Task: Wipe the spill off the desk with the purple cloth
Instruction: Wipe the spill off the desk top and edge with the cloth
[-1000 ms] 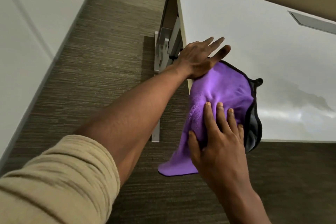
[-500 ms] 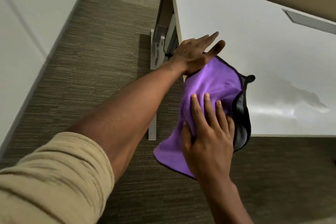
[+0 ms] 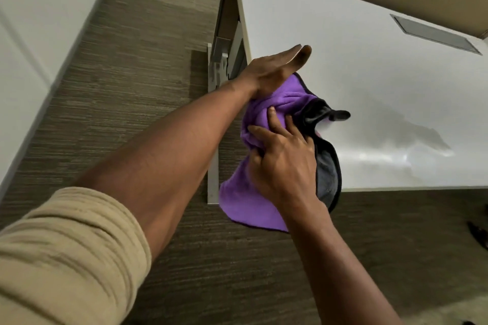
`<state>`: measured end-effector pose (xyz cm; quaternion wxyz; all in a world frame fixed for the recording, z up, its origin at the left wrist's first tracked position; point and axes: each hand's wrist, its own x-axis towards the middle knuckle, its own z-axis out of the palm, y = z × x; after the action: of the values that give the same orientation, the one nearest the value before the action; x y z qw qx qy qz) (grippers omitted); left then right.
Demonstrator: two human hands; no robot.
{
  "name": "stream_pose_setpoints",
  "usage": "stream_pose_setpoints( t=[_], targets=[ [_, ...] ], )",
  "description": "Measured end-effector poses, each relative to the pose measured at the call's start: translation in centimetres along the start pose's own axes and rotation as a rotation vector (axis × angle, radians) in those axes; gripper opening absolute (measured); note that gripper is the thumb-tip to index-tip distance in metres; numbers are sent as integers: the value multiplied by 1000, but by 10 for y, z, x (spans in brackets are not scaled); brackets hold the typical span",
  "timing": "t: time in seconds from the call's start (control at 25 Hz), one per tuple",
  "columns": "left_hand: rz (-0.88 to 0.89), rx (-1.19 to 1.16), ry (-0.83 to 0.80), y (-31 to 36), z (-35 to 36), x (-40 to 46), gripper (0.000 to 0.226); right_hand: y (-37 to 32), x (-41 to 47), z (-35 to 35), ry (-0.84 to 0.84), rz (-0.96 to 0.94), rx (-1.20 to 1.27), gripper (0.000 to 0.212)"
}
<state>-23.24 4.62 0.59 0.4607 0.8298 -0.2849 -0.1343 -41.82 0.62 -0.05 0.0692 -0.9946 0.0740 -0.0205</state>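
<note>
Floor (image 3: pixel 148 82): brown striped carpet, below and to the left of both my hands, running under the desk edge.
Desk (image 3: pixel 343 60): white top, extending away and to the right of my grip; its near corner sits under the cloth I hold.
Desk leg (image 3: pixel 212 140): pale upright post, just left of my right hand, behind my left forearm.
Left sleeve (image 3: pixel 66 253): tan fabric pushed up, well back from my grip, forearm bare.
Purple cloth (image 3: pixel 245 200): bunched at the desk corner, partly on the top and partly hanging over the edge toward the floor; dark trim and a grey underside show on the side right of my right hand.
Spill (image 3: pixel 412 155): glossy wet patch on the desk top, right of my grip, apart from the cloth.
Left hand (image 3: pixel 272 71): flat, fingers straight and together, heel of the palm resting on the far end of the cloth; nothing clasped.
Right hand (image 3: pixel 285 161): fingers curled into the cloth's middle, gathering its folds in a clenched grasp.
Cloth loop (image 3: pixel 340 115): small dark tab, lying on the desk just right of my right fingertips.
</note>
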Motion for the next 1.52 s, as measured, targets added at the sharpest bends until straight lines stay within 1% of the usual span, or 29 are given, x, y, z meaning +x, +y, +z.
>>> stream_pose_setpoints(
  t=[0.08,0.16,0.24,0.32,0.4,0.48,0.6,0.72,0.76,0.8,0.92,0.96,1.0,1.12,1.16,1.28,1.36,1.44,1.52],
  targets=[
    [28,81,-10,0,0,-1,72,4,-28,8,73,-45,20,42],
    [44,104,-14,-2,0,0,72,12,-51,16,106,-112,13,29],
    [45,76,-25,-4,-1,3,77,26,-43,11,52,-196,3,28],
    [8,-24,-27,-6,-2,6,84,33,-16,0,-74,-257,-37,34],
    [-16,-155,-17,-5,-3,8,89,29,10,-10,-139,-232,-19,35],
    [-38,-219,-2,-5,-6,8,92,18,24,-10,-137,-182,7,34],
    [-86,-126,-12,-3,-6,8,93,17,13,-6,-79,-187,-4,35],
    [-75,-21,-44,-2,-4,9,89,19,-25,7,8,-160,17,39],
    [-62,14,-56,-2,-4,9,87,18,-38,12,24,-147,5,45],
    [-51,41,-64,-2,-3,9,85,16,-46,16,9,-135,-15,56],
    [-55,32,-71,-4,-5,10,82,10,-31,16,-171,-120,-92,101],
    [-61,7,-69,-4,-5,11,81,8,-20,14,-204,-112,-108,109],
    [-65,-18,-65,-4,-6,10,81,5,-8,11,-207,-110,-105,107],
    [-64,-56,-33,-1,-10,9,86,-4,22,1,-142,-84,-56,63],
    [-64,-59,-12,1,-11,9,87,-6,26,0,-114,-61,-33,56],
    [-79,-20,35,4,-8,9,87,-7,12,10,-22,-32,21,45],
    [-89,44,14,4,-5,8,86,-6,-15,21,71,-18,38,39],
    [-83,88,-11,2,-3,7,86,0,-44,33,198,-15,41,42],
    [-95,95,-16,2,-5,7,87,13,-67,46,314,-71,35,50]
  ],
)
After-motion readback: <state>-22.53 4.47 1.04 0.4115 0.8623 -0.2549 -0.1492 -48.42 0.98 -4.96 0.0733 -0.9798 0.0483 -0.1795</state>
